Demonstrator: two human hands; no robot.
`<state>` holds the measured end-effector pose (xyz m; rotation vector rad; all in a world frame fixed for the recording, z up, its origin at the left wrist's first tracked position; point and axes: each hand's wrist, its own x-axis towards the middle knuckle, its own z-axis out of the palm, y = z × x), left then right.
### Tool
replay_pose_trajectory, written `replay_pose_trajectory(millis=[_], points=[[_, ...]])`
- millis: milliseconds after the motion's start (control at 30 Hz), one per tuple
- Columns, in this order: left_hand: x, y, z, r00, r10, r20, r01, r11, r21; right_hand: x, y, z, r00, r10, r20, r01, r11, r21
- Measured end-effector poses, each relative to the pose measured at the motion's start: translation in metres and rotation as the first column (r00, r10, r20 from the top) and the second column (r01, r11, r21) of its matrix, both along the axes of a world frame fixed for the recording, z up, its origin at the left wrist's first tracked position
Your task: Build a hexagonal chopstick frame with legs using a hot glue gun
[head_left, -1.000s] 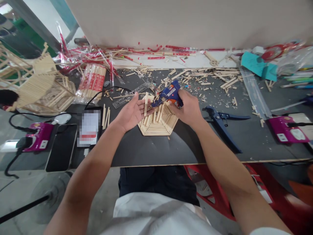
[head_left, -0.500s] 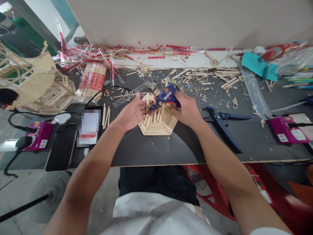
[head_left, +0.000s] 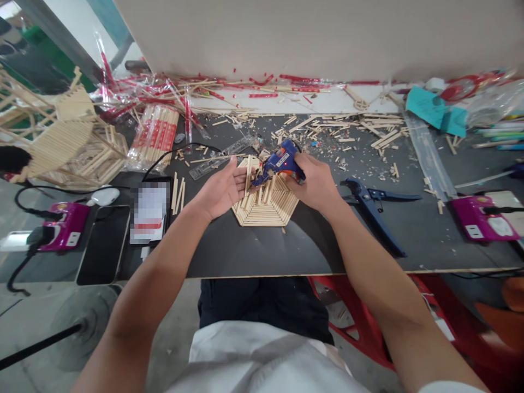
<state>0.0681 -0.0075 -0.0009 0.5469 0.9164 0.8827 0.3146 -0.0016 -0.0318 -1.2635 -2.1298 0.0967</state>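
Note:
A hexagonal piece built from wooden sticks lies on the dark table, with short sticks standing up from it. My right hand is wrapped round the handle of a blue hot glue gun. The gun's nozzle end, crusted with debris, points down and left over the piece, close to an upright stick. At the left side of the piece is my left hand, palm facing the gun and fingers stretched out. Its fingertips lie by the upright stick; whether they press on it I cannot tell.
Blue cutters lie to the right, before a purple power socket. Left are two phones, loose sticks, a wrapped stick bundle and a larger stick structure. Stick scraps litter the back.

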Motion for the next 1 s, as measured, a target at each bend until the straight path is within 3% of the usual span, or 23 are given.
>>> replay_pose_trajectory(millis=[1000], points=[[0.0002,-0.0026,0.0019,0.999,-0.026,-0.033,0.027,0.999,0.027,0.0022,-0.0002,0.0027,1.0,-0.001,-0.003,0.001,1.0,-0.016]])
